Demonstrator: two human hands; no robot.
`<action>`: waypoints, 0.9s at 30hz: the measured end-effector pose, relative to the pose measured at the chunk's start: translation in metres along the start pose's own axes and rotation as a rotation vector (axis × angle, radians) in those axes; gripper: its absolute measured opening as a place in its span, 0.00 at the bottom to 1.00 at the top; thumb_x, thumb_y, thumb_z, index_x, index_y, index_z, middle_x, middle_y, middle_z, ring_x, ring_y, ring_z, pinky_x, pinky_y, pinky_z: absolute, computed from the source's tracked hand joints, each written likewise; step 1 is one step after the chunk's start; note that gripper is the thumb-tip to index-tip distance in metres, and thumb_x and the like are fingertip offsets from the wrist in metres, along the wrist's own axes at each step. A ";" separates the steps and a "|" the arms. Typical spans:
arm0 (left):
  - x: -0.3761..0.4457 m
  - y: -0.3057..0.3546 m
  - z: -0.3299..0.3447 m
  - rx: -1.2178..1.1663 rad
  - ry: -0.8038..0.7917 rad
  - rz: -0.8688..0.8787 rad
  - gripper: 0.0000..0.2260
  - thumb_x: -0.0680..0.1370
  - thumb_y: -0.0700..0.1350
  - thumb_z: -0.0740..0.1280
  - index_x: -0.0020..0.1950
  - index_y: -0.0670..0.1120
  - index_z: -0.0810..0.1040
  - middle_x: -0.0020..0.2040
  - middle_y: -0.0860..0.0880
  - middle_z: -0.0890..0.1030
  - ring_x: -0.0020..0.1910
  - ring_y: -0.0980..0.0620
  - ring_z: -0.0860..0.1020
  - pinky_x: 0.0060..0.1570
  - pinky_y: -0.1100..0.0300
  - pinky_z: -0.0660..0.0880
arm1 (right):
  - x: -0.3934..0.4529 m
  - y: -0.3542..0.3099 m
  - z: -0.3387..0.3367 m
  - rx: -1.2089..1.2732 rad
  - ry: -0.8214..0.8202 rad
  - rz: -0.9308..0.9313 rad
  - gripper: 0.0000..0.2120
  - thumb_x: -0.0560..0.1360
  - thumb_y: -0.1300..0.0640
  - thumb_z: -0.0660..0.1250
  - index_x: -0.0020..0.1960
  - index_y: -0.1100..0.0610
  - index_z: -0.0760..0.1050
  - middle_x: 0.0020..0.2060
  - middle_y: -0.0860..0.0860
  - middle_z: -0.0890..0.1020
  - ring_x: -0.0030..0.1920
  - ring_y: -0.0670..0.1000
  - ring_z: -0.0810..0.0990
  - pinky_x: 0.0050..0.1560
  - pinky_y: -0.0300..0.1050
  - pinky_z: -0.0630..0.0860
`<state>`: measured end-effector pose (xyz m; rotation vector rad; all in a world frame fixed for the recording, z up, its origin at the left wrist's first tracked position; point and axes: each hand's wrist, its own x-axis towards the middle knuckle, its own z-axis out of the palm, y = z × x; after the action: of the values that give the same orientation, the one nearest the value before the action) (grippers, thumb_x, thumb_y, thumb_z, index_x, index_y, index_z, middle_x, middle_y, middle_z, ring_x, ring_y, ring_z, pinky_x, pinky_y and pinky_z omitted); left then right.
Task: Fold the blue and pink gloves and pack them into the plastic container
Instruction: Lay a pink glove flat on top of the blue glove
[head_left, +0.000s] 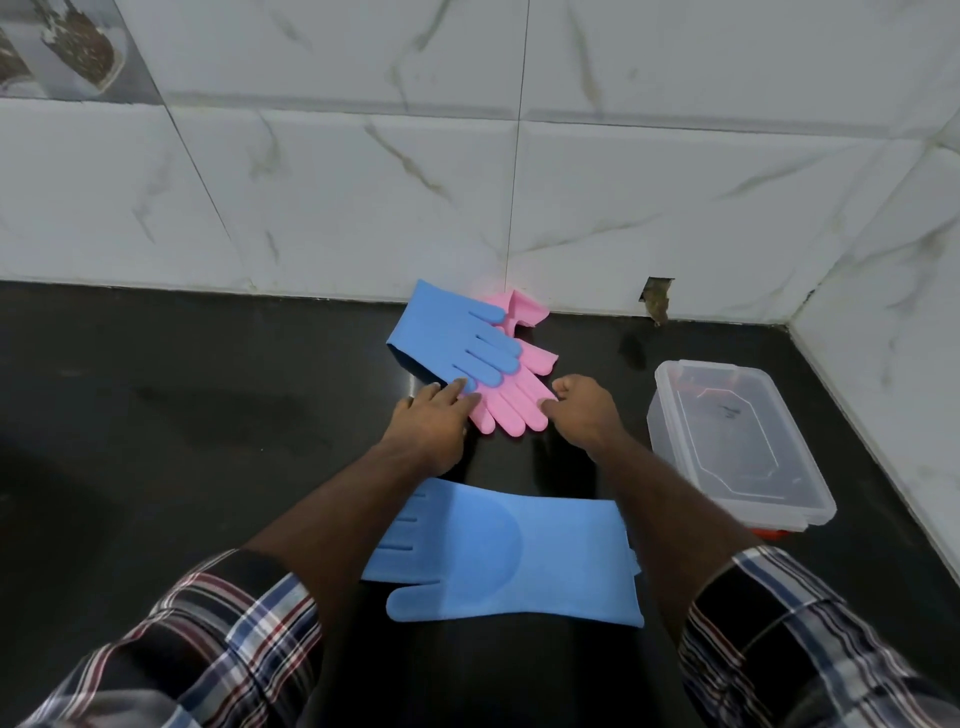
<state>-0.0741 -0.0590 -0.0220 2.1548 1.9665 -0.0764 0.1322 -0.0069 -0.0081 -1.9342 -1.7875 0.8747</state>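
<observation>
Left of the plastic container (737, 447), on the dark table (156, 415): pink glove (511, 400) under a blue glove (452, 338), left hand (434, 415) pressing flat, right hand (582, 410) pinching pink fingertips. Second blue glove (514, 561) nearer. Risk: slippery overlapping gloves sliding, spoiling the fold.

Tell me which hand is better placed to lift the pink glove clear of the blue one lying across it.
Right, probably. The right hand already touches the pink glove at its fingertip end, on the side the far blue glove leaves uncovered. The left hand rests where blue overlaps pink.
</observation>
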 end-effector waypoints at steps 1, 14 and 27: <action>0.005 0.000 -0.001 0.014 -0.025 -0.003 0.27 0.81 0.47 0.58 0.80 0.55 0.56 0.82 0.51 0.52 0.79 0.43 0.53 0.74 0.41 0.56 | 0.004 -0.001 0.002 -0.010 -0.004 0.006 0.17 0.76 0.54 0.69 0.62 0.61 0.76 0.56 0.56 0.82 0.56 0.56 0.80 0.54 0.45 0.73; 0.049 -0.005 -0.028 0.000 -0.096 -0.069 0.28 0.81 0.45 0.55 0.81 0.57 0.51 0.82 0.53 0.52 0.80 0.44 0.52 0.74 0.38 0.53 | -0.012 -0.028 -0.010 0.752 -0.052 0.201 0.05 0.71 0.64 0.69 0.45 0.64 0.81 0.29 0.51 0.76 0.30 0.48 0.72 0.32 0.42 0.68; 0.042 0.032 -0.044 -0.612 -0.028 -0.083 0.18 0.75 0.63 0.67 0.42 0.49 0.80 0.44 0.50 0.83 0.46 0.51 0.80 0.47 0.55 0.75 | -0.049 -0.018 -0.005 0.513 -0.334 -0.064 0.10 0.76 0.64 0.65 0.49 0.56 0.85 0.44 0.50 0.86 0.34 0.44 0.78 0.31 0.35 0.71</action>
<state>-0.0430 -0.0119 0.0169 1.6643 1.7585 0.4229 0.1217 -0.0522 0.0162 -1.4588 -1.5687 1.5286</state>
